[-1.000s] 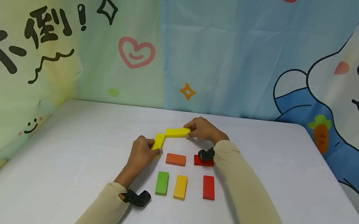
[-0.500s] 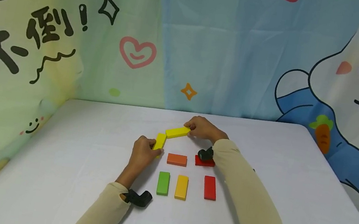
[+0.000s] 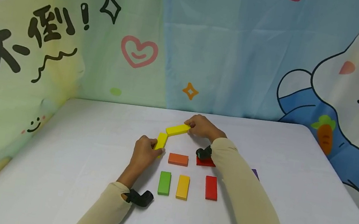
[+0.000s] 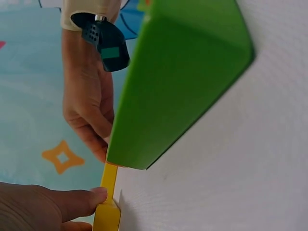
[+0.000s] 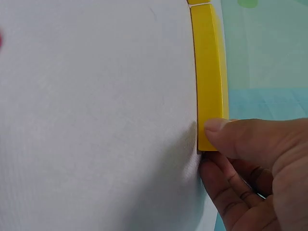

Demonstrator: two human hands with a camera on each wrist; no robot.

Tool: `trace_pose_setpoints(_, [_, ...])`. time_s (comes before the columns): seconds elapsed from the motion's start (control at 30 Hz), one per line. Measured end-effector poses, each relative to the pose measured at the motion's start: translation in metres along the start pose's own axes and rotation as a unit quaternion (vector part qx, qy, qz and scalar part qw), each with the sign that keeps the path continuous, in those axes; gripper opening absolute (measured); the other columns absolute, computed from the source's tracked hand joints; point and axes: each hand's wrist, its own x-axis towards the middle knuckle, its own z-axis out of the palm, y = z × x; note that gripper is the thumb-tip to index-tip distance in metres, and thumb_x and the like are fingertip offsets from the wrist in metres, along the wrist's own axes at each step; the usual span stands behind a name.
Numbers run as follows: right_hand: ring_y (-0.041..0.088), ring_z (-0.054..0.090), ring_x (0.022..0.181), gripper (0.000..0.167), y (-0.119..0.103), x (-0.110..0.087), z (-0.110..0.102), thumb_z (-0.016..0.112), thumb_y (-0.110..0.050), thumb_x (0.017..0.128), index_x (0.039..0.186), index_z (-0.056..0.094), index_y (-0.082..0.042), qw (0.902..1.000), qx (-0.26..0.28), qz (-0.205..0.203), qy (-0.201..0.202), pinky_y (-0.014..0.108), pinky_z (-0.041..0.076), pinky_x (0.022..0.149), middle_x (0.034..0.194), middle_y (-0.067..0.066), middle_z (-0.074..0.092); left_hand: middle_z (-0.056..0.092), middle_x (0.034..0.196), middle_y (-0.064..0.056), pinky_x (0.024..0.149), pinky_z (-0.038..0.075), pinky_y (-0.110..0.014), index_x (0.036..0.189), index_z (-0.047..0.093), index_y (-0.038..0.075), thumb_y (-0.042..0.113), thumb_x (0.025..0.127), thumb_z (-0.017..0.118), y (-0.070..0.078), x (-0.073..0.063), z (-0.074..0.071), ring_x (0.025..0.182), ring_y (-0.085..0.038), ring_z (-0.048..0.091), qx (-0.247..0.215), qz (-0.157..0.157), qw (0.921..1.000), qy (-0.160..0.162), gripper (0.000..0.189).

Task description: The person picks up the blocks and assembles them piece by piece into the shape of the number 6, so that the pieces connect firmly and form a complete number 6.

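Observation:
Two yellow blocks lie end to end at an angle on the white table. My left hand [image 3: 145, 151] pinches the nearer yellow block [image 3: 161, 141] between thumb and fingers. The farther yellow block [image 3: 177, 130] has its right end pinched by my right hand [image 3: 200, 126]; the right wrist view shows the thumb [image 5: 218, 126] on that block's end. At the corner the two blocks meet or nearly meet. In the left wrist view a green block [image 4: 178, 91] looms large in front and hides part of the yellow ones.
Nearer me lie an orange block [image 3: 178, 159], a green block [image 3: 164, 183], an amber block [image 3: 182, 187] and a red block [image 3: 211, 188]. My right wrist partly covers another red block [image 3: 205, 162]. A purple block [image 3: 255, 173] peeks out beyond my right sleeve. A printed curtain [image 3: 228, 57] hangs behind.
The right hand has swung the outer end of the farther yellow block slightly away, so it slants more. My left hand keeps its grip. The purple block has come into sight beside the right sleeve.

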Motion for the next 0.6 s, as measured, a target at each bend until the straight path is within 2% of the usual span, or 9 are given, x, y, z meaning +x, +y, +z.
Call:
trace_pose_setpoints(0.23, [0.025, 0.052, 0.103, 0.043, -0.0019, 0.0023, 0.0033, 0.065, 0.001, 0.089, 0.132, 0.06, -0.003, 0.9996, 0.025, 0.01, 0.0, 0.033, 0.046, 0.094, 0.127, 0.014, 0.057, 0.056, 0.093, -0.015, 0.079, 0.048, -0.036, 0.113, 0.067, -0.012, 0.007, 0.08, 0.079, 0.0, -0.0007, 0.001, 0.087, -0.025, 0.05, 0.0, -0.01, 0.9999, -0.004, 0.04])
trace_pose_setpoints(0.37, [0.024, 0.052, 0.098, 0.042, -0.0033, 0.0017, 0.0035, 0.065, 0.003, 0.088, 0.129, 0.062, -0.001, 0.9998, 0.018, -0.008, 0.007, 0.032, 0.047, 0.089, 0.123, 0.015, 0.059, 0.056, 0.093, -0.015, 0.077, 0.047, -0.034, 0.114, 0.066, -0.012, 0.008, 0.081, 0.079, -0.0003, -0.0006, 0.0027, 0.087, -0.024, 0.049, -0.003, -0.012, 0.9999, -0.003, 0.041])
trace_pose_setpoints(0.6, [0.025, 0.053, 0.104, 0.044, -0.0023, 0.006, 0.0033, 0.064, 0.005, 0.088, 0.131, 0.061, -0.003, 0.9996, 0.029, -0.005, 0.005, 0.035, 0.046, 0.093, 0.128, 0.015, 0.057, 0.054, 0.088, -0.013, 0.075, 0.044, -0.035, 0.107, 0.069, -0.012, 0.007, 0.08, 0.079, -0.0001, 0.0009, 0.0004, 0.085, -0.024, 0.047, -0.003, -0.001, 1.0, 0.0, 0.034])
